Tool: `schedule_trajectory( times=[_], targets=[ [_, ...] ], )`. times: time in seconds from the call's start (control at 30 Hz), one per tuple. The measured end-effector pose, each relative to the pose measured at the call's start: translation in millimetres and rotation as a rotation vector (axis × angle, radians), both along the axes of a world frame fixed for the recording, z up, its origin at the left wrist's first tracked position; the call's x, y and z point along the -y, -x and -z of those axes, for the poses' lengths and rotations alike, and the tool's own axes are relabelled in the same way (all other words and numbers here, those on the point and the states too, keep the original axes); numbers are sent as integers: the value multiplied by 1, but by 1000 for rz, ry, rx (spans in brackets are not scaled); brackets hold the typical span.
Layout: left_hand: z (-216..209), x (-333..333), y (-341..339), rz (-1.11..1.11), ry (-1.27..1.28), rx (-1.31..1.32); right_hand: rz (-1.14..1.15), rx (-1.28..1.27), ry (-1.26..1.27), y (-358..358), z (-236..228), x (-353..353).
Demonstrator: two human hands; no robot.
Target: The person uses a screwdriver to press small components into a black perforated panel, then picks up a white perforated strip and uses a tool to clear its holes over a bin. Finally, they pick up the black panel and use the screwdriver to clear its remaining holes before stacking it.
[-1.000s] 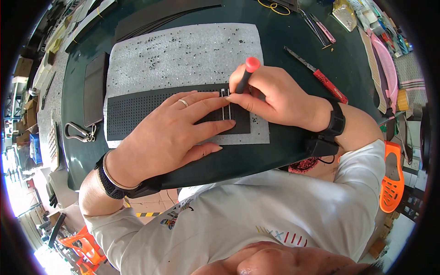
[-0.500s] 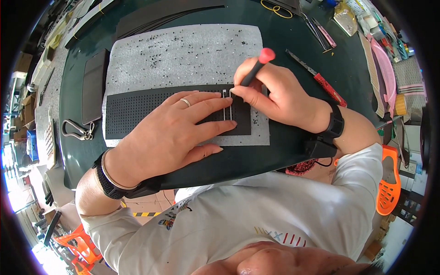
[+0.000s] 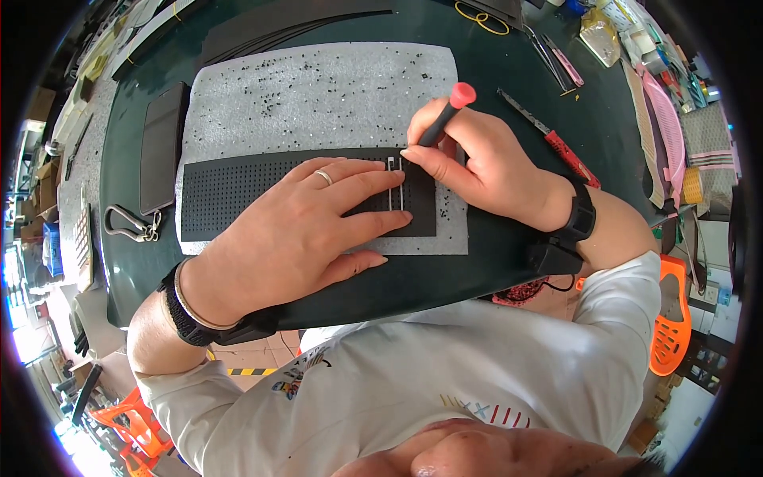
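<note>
No readable text or numbers, shirt print [image 3: 292,386] perhaps too small

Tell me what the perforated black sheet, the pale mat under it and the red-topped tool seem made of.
Perforated black sheet: perhaps matte rubber or foam; its surface is dull and even.
Pale mat: probably foam, with a soft-looking, mottled grey-white surface.
Red-topped tool: dark grip and red cap look like smooth plastic, each uniform in colour; the tip's material is unclear.
</note>
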State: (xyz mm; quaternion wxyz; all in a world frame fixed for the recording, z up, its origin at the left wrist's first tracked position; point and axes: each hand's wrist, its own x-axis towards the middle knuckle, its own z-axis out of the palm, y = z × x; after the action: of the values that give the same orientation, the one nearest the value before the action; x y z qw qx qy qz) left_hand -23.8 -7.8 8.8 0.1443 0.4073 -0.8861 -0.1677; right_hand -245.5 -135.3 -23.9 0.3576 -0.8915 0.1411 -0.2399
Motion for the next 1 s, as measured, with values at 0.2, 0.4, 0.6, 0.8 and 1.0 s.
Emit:
schedule_trajectory(
  times=[0.2, 0.4, 0.6, 0.8, 1.0],
  targets=[
    [0, 0, 0, -2, 1, 3, 37, 17, -79, 1, 0, -2],
    [0, 0, 2, -6, -23, -17, 25, 7, -6, 0, 1, 0],
    [0, 0, 0, 5, -5, -3, 65, 16, -132, 3, 2, 0],
    [-4, -1, 0, 23, -36, 16, 7, 3, 1, 2, 0, 1],
    [-4, -2, 0, 31, -51, 30, -18, 8, 18, 1, -2, 1]
  ],
)
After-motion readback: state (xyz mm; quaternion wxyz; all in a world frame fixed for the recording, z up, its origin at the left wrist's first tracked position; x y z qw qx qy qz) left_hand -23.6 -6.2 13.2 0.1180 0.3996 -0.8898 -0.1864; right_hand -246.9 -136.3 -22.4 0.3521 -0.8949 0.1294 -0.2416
